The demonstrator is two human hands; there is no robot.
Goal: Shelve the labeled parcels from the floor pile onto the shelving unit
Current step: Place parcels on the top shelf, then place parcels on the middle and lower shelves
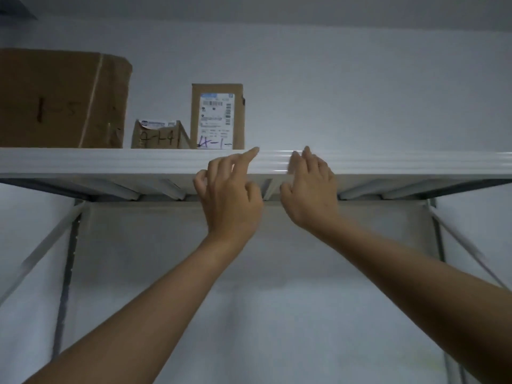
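Top shelf [110,162] carried three parcels, all left of centre. Large carton [55,98] marked 1-5 sat at far left, small parcel [158,135] beside it, and upright parcel [217,116] with a printed label just right of that. Left grip [230,195] held nothing: index finger stretched up to the shelf's front lip, other fingers loosely curled. Right grip [310,189] also held nothing, fingers relaxed and spread, tips at the lip; contact couldn't be confirmed. Both grips were low right of the upright parcel, apart from it. Large carton was cut off by the frame edge. Parcel bases were hidden behind the lip. Label print was too blurred to read.
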